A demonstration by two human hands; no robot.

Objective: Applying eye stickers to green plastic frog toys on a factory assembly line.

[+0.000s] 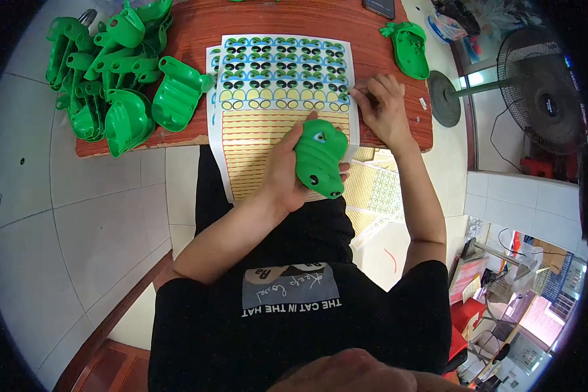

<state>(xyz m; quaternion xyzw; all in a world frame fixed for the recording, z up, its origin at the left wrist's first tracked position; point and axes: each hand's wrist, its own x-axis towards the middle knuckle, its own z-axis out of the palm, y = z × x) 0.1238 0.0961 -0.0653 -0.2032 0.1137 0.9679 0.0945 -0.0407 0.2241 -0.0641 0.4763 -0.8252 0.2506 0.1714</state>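
A green plastic crocodile head rests in my left hand, palm under it and fingers wrapped around its sides. One blue-rimmed eye sticker shows on its upper part, and dark nostril marks sit toward the snout. Beneath it lies a sticker sheet, with rows of eyes at the far end, yellow ovals in the middle and yellow strips with red lines nearer me. My right hand pinches the sheet's right edge, beside an eye at the end of a row. Whether that sticker is lifted cannot be told.
Many green plastic parts are piled on the red-brown table's left side. Another green piece and a phone lie at the right. A black fan stands beyond. More sheets lie below the table edge.
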